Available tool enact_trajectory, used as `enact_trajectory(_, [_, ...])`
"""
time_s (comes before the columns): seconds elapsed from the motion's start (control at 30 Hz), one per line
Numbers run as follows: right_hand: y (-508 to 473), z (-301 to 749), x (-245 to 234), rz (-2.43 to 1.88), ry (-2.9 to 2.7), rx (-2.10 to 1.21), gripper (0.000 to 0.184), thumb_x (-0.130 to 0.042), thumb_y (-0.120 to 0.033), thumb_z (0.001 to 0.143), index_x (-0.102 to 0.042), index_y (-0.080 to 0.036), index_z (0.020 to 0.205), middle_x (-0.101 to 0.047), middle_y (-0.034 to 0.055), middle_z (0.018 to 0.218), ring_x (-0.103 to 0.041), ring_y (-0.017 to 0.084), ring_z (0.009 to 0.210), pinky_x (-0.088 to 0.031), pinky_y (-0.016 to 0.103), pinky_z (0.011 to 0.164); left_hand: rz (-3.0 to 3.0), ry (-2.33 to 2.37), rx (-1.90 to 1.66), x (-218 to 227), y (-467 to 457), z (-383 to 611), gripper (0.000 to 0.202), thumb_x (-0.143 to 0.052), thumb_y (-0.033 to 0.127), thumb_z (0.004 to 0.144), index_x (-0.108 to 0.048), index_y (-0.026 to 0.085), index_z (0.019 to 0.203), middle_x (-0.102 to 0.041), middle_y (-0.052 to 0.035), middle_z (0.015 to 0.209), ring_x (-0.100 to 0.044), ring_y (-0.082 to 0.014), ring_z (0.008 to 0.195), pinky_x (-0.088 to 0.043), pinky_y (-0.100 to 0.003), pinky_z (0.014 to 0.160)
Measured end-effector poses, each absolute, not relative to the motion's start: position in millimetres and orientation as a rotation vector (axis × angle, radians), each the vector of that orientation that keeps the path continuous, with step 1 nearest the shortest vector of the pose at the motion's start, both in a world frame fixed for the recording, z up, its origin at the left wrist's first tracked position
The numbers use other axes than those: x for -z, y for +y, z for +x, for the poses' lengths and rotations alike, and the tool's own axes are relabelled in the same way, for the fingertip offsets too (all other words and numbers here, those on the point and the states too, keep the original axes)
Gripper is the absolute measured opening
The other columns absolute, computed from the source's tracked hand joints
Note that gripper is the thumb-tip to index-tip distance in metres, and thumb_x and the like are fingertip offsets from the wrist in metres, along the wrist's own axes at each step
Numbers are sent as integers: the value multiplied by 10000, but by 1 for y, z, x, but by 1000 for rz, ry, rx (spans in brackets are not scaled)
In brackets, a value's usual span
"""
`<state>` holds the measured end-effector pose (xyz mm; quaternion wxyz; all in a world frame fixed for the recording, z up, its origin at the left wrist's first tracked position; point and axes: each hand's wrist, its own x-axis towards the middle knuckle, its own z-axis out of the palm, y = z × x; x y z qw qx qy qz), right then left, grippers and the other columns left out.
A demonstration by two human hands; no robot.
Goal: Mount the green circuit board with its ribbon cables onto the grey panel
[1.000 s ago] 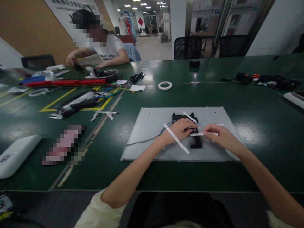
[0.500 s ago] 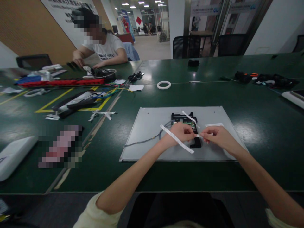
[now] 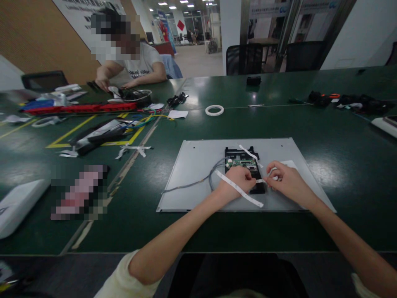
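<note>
My left hand (image 3: 237,182) is closed, pinching one end of a short strip of white tape (image 3: 261,181). Its other end sits at the fingertips of my right hand (image 3: 287,182), also closed in a pinch. The strip crosses over the right side of a black plastic frame (image 3: 259,188) that holds a green circuit board (image 3: 242,161). Both rest on a flat grey panel (image 3: 192,165). A longer tape strip (image 3: 240,190) lies across my left wrist. Another curled strip (image 3: 248,152) hangs at the frame's upper edge. Grey cables (image 3: 192,184) run left from the board.
Beyond the panel lies a white tape roll (image 3: 214,110). To the left are a phone-like pinkish object (image 3: 80,190), tape scraps (image 3: 135,150) and a black bundle with wires (image 3: 99,134). A co-worker (image 3: 133,66) sits across the green table (image 3: 139,227).
My hands have moved slightly apart, and more of the short tape strip shows between them. My left hand has dropped a little, uncovering more of the circuit board.
</note>
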<state>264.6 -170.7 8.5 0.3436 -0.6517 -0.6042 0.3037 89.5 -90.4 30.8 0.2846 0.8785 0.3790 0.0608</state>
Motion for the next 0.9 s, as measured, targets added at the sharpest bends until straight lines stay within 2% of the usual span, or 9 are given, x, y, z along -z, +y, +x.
enact_trajectory(0.43, [-172, 259, -6, -1846, -1843, -435, 89, -496, -252, 821, -515, -219, 901, -620, -19, 679, -590, 149, 611, -354, 243, 556, 2661, 1169, -63, -32, -106, 91, 265, -417, 297, 840, -631, 155, 774, -649, -82, 713, -631, -233, 697, -474, -330, 615])
enact_trajectory(0.73, [-174, 256, -5, -2000, -2149, -72, 160, -440, -268, 857, -495, -226, 1001, -620, 7, 663, -594, 188, 577, -225, 260, 469, 2742, 1112, 71, -32, -101, 91, 312, -416, 361, 848, -645, 150, 857, -648, -106, 728, -640, -261, 718, -483, -350, 627])
enact_trajectory(0.9, [-176, 262, -11, -2126, -2208, 76, 252, -423, -311, 871, -489, -214, 1094, -636, 38, 663, -589, 212, 544, -182, 275, 464, 2728, 1150, 134, -38, -99, 89, 353, -420, 384, 835, -667, 132, 821, -650, -125, 726, -637, -262, 723, -479, -342, 633])
